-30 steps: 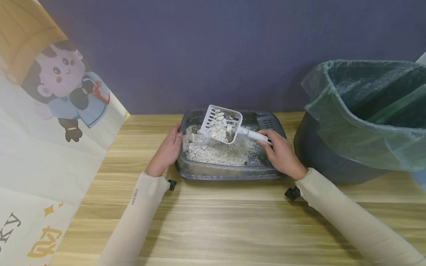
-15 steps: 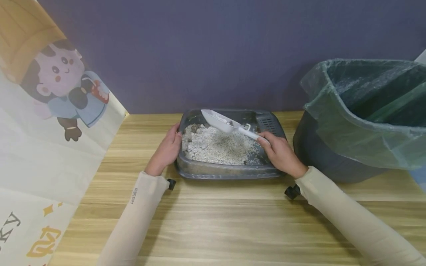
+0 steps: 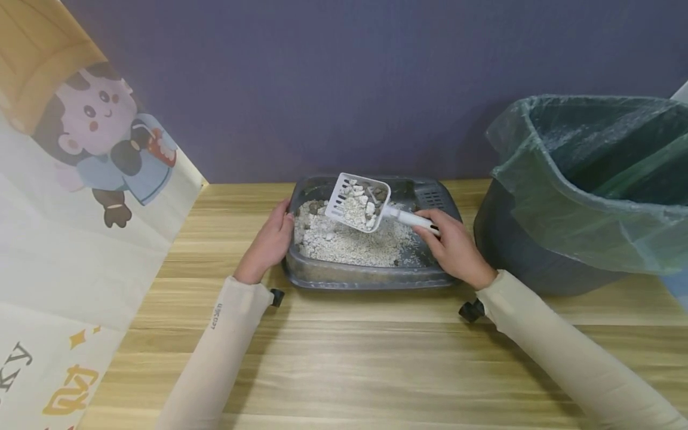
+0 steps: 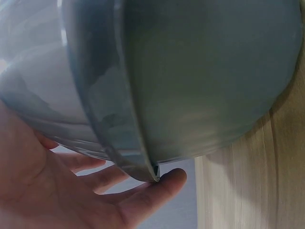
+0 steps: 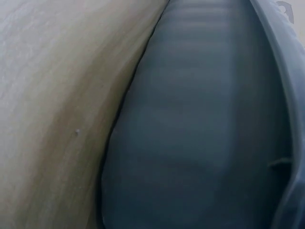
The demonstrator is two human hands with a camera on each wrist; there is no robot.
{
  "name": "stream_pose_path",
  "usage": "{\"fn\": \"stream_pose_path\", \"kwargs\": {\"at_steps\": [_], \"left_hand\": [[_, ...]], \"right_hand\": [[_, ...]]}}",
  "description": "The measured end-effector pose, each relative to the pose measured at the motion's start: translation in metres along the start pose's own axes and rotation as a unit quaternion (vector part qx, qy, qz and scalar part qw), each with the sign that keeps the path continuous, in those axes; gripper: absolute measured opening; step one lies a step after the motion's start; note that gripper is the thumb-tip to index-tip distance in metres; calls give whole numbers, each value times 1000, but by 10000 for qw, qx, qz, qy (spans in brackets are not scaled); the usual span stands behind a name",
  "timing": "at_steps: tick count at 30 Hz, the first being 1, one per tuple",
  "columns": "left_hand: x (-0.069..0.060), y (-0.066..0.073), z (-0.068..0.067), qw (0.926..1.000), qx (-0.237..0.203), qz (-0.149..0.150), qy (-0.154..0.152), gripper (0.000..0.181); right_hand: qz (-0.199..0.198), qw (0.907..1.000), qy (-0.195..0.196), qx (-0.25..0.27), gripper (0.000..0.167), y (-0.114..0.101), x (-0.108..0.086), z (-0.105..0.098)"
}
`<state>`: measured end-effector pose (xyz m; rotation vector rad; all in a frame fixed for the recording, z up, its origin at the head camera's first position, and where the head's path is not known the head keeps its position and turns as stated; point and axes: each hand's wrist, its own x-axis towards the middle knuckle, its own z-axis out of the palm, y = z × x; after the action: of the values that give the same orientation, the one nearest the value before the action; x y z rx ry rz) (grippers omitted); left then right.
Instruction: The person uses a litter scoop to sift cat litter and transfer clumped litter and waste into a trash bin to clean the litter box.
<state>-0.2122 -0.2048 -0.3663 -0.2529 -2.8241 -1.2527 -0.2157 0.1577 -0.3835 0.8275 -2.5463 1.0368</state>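
A grey litter box [image 3: 371,279] holding pale pellet litter [image 3: 344,245] and some brown clumps stands on the wooden table. My left hand [image 3: 270,240] grips its left rim, thumb on the upper side; in the left wrist view the fingers [image 4: 152,198] lie against the rim's outer edge. My right hand [image 3: 454,248] holds a white litter scoop [image 3: 384,212] by the handle, above the litter. Whitish lumps, loose pellets and brown clumps [image 3: 380,194] fill the slotted scoop. The right wrist view shows only the box's outer wall [image 5: 190,119] and the table; hand and scoop are outside it.
On the right, close to the box, stands a tall dark bin [image 3: 529,257] lined with a translucent green bag [image 3: 586,221]. A purple-blue wall [image 3: 344,89] rises behind the table [image 3: 344,358]. A printed white panel [image 3: 80,257] stands at the left.
The scoop tipped onto its side half a second ago and is now turned face-up again, its lumps shifted and more exposed. My left hand has stayed on the rim.
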Motion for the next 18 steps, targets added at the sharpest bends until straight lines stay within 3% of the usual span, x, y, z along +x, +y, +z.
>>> {"fn": "stream_pose_path", "kwargs": {"at_steps": [5, 11, 18], "left_hand": [[1, -2, 0, 10000, 3, 13, -25, 50], [0, 0, 0, 10000, -15, -31, -63, 51], [0, 1, -1, 10000, 6, -75, -56, 52]], "right_hand": [[90, 9997, -114, -172, 36, 0, 1, 0], [604, 9966, -536, -148, 44, -10, 5, -15], [253, 9939, -820, -691, 40, -33, 18, -50]]}}
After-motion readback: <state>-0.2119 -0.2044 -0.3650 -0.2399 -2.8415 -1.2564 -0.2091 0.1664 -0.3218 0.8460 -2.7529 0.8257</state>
